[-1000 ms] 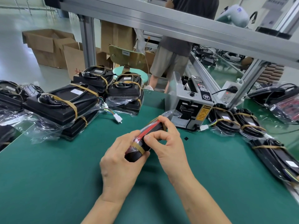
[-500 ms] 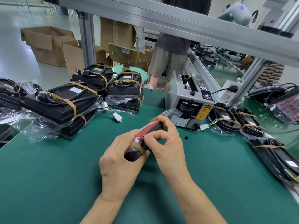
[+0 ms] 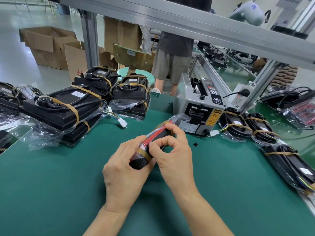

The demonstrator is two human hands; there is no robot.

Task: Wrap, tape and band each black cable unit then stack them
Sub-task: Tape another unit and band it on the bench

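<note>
Both hands grasp one bagged black cable unit point(image 3: 154, 145) above the green mat point(image 3: 51, 193): left hand point(image 3: 126, 169) clasps its near end, right hand point(image 3: 172, 154) pinches its rubber band point(image 3: 144, 153). Beyond the grip, tape dispenser point(image 3: 199, 108); left of it, stacked banded units point(image 3: 63, 106).

Two hands: left point(image 3: 125, 174), right point(image 3: 173, 160), one wrapped unit point(image 3: 153, 145) between them. One tape dispenser point(image 3: 199, 106). Three stacks of banded units point(image 3: 63, 108) left, three banded units point(image 3: 237, 123) right. Two cardboard boxes point(image 3: 49, 46).

Open green mat point(image 3: 51, 193) near; banded stacks point(image 3: 64, 108) left, tape dispenser point(image 3: 199, 108) behind.
</note>
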